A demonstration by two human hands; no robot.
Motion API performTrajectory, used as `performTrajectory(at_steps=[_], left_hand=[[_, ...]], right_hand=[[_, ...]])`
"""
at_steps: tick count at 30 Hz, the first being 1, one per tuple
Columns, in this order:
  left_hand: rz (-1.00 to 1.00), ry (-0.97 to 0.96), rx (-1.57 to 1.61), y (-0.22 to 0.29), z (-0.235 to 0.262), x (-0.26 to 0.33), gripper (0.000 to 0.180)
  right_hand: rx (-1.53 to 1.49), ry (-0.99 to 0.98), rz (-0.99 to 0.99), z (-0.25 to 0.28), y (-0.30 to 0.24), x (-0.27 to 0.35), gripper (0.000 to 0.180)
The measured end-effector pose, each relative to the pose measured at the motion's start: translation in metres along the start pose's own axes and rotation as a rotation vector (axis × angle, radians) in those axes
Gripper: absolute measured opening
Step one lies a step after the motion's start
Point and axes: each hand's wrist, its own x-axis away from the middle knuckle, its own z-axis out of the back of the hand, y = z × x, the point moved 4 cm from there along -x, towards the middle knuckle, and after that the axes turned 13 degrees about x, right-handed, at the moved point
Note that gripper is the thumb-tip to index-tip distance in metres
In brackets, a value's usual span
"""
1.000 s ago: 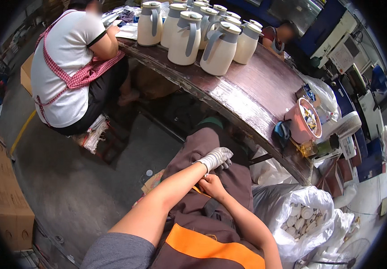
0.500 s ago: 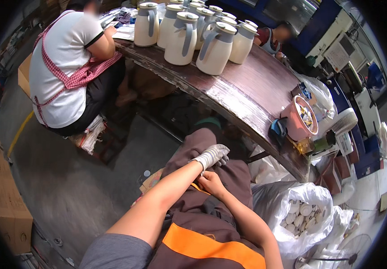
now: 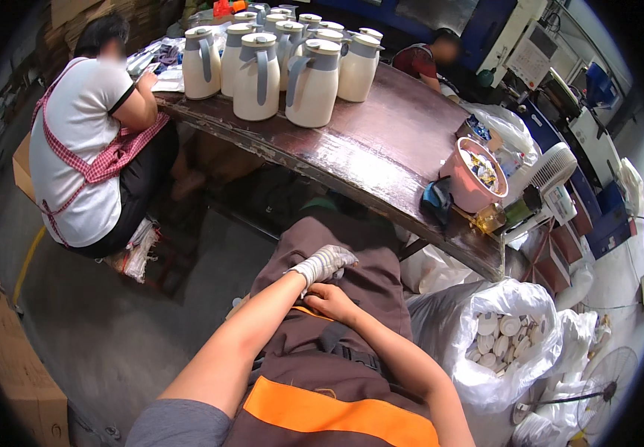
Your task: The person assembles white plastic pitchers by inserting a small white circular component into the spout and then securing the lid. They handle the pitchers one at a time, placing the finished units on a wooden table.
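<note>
Head view: my left hand (image 3: 323,264), in a white knit glove (image 3: 329,261), rests loosely curled and holding nothing on my brown apron (image 3: 352,298) at the knee. My bare right hand (image 3: 331,301) lies just beside it, fingers relaxed, also holding nothing. Cream jugs (image 3: 285,67) crowd the bench (image 3: 382,149) ahead; a careless reach could topple them.
</note>
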Motion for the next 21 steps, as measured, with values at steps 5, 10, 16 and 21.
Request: performTrajectory(at_steps=[5, 10, 16, 21], left_hand=[[0.168, 0.025, 0.051, 0.008, -0.010, 0.002, 0.023], [0.188, 0.011, 0.060, -0.011, -0.007, -0.007, 0.023], [0.261, 0.036, 0.103, 0.000, -0.015, -0.006, 0.023], [0.299, 0.113, 0.178, -0.014, -0.016, -0.008, 0.025]], right_hand=[[-0.111, -0.019, -0.040, 0.003, 0.000, 0.006, 0.026], [-0.191, -0.053, -0.044, 0.001, 0.004, 0.003, 0.024], [-0.285, -0.065, -0.094, 0.004, 0.007, 0.006, 0.021], [-0.354, -0.084, -0.134, 0.001, 0.008, 0.010, 0.017]])
